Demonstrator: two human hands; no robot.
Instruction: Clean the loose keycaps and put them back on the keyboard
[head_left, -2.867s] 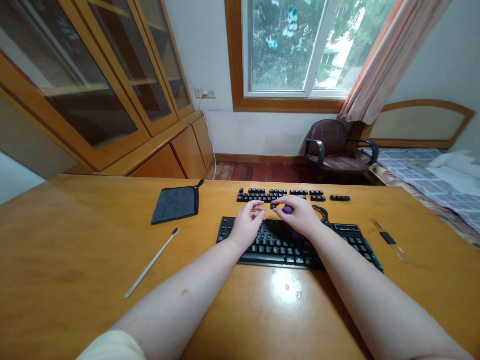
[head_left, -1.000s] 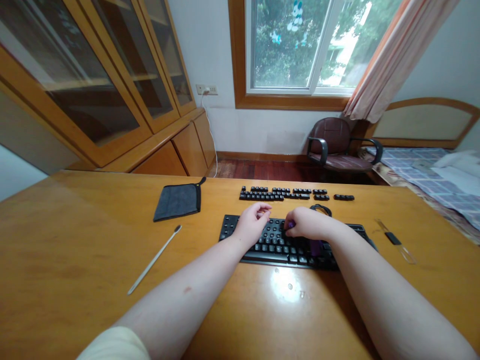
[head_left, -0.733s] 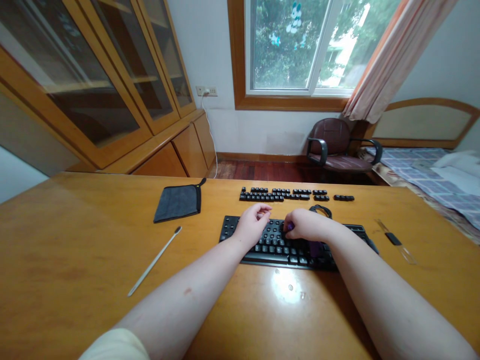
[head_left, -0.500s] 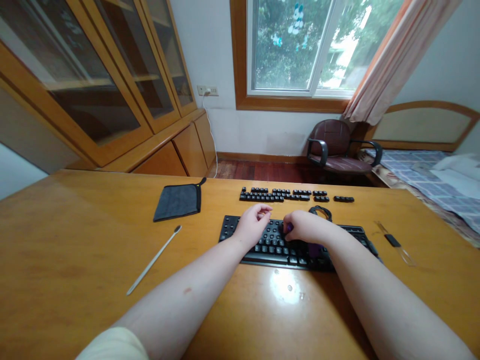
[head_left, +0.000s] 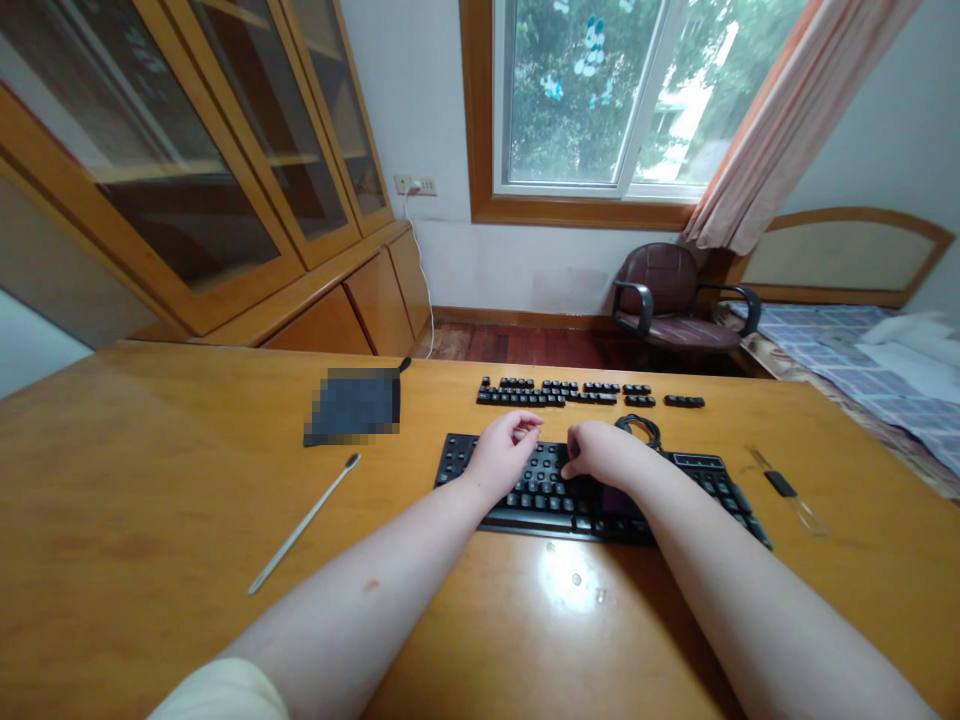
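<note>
A black keyboard [head_left: 536, 520] lies on the wooden table in front of me, with bare key stems in its upper rows and keycaps lower down. My left hand [head_left: 506, 447] is over its upper left part, fingers loosely curled with a gap between thumb and fingertips, nothing seen in them. Closer to the keyboard's middle, my right hand [head_left: 604, 450] is closed on a purple thing [head_left: 621, 500]; it shows at the fingers and below the palm, and its kind is mostly hidden. Removed black keycaps [head_left: 525, 398] lie in rows behind the keyboard.
A coiled black cable [head_left: 640, 428] sits behind the keyboard. To the right is a wire keycap puller [head_left: 781, 484]. At left lie a long white stick with a dark tip [head_left: 304, 525] and a dark cloth [head_left: 356, 405], pixelated. Past the table stands a chair [head_left: 667, 290].
My right hand has shifted slightly left over the keyboard, with the purple thing still in it. The left hand has stayed almost in place. The whole view has moved a little.
</note>
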